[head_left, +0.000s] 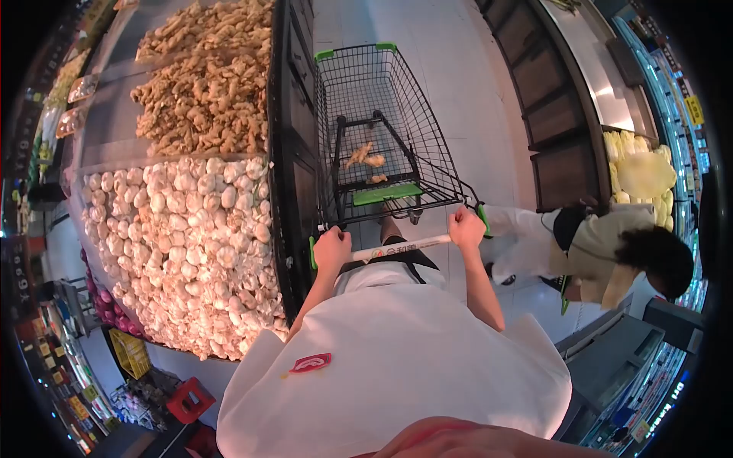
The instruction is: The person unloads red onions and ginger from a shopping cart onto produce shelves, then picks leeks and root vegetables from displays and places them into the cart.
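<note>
A black wire shopping cart (pixel 427 126) with green corner pieces stands in front of me. My left hand (pixel 333 248) is closed around the left end of its pale handlebar (pixel 405 247). At the bar's right end, my right hand (pixel 466 227) grips it in the same way. Down in the basket lie some pieces of ginger (pixel 365 156), out of reach of both hands. A green flap (pixel 386 194) crosses the cart's near side.
Heaped garlic bulbs (pixel 183 237) and ginger roots (pixel 206 84) fill a display close on the left. At right, another person (pixel 611 244) bends beside a dark stand (pixel 561 114) with yellowish produce (pixel 645 174). Pale floor (pixel 458 61) runs ahead between the displays.
</note>
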The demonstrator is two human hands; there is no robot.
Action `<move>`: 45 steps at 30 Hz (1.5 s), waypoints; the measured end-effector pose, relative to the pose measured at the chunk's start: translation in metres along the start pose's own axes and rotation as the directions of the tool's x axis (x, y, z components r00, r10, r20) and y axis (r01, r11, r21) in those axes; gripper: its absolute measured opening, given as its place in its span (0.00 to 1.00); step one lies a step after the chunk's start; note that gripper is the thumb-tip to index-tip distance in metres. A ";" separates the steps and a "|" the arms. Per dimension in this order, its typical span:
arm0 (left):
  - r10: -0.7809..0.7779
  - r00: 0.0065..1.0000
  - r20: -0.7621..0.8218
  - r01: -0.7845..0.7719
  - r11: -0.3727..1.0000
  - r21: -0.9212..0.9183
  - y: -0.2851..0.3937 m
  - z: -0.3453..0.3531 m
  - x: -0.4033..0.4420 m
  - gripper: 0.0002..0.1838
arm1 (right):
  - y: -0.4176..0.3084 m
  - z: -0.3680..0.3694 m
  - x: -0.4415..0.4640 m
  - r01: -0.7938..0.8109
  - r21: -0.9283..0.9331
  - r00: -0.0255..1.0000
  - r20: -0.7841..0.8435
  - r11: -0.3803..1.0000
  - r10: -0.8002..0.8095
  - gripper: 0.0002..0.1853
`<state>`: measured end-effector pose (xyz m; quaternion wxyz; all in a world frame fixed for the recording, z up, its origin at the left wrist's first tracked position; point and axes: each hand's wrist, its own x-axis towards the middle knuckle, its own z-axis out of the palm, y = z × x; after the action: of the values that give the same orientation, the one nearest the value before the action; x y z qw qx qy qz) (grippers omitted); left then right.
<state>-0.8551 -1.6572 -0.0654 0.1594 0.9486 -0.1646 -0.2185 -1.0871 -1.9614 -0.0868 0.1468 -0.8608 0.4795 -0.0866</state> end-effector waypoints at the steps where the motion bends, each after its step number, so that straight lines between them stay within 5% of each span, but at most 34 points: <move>1: 0.006 1.000 0.012 -0.006 1.000 -0.002 0.007 -0.005 0.011 0.14 | -0.006 0.000 0.015 -0.002 -0.004 1.000 0.018 1.000 0.002 0.14; 10: -0.060 0.993 0.100 0.058 0.998 0.028 0.072 -0.032 0.121 0.15 | -0.026 0.023 0.171 0.050 -0.184 0.855 0.516 0.982 0.053 0.16; 18: -0.015 1.000 -0.014 0.014 0.997 -0.073 0.104 -0.046 0.205 0.14 | -0.069 0.046 0.259 0.105 -0.049 0.894 0.442 0.993 -0.073 0.12; 23: 0.169 0.908 0.384 -0.116 0.981 -0.158 0.109 -0.062 0.284 0.17 | -0.092 0.052 0.301 0.102 0.088 0.917 0.378 0.991 -0.128 0.11; 26: 0.246 0.921 0.302 -0.153 0.942 -0.300 0.185 -0.122 0.331 0.15 | -0.130 0.035 0.325 0.036 0.370 0.955 0.261 0.928 -0.142 0.11; 29: 0.280 0.941 0.187 -0.177 0.884 -0.433 0.212 -0.124 0.411 0.12 | -0.167 0.049 0.370 0.097 0.446 0.966 0.172 0.889 -0.192 0.11; 32: 0.291 0.957 0.021 -0.281 0.940 -0.194 0.190 -0.063 0.492 0.15 | -0.215 0.071 0.430 0.123 0.500 0.938 0.223 0.857 -0.264 0.11; 33: 0.308 0.951 0.019 -0.307 0.951 -0.023 0.181 -0.048 0.506 0.16 | -0.225 0.093 0.453 0.074 0.466 0.917 0.317 0.882 -0.244 0.11; 36: 0.108 0.901 0.421 -0.136 0.990 0.036 0.151 -0.018 0.515 0.23 | -0.252 0.166 0.520 0.102 0.467 0.860 0.403 0.878 -0.314 0.12; 39: 0.018 0.866 0.500 0.002 0.999 -0.040 0.151 -0.022 0.545 0.25 | -0.272 0.252 0.572 0.116 0.418 0.784 0.518 0.901 -0.341 0.14; 45: 0.176 0.881 0.438 -0.241 0.966 0.097 0.174 -0.050 0.562 0.18 | -0.267 0.433 0.606 0.099 0.008 0.538 0.841 0.995 -0.060 0.25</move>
<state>-0.3960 -2.0156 -0.1607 0.0711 0.8638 -0.3127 -0.3887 -0.4291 -2.2711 -0.3997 0.3370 -0.8208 0.3128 0.3389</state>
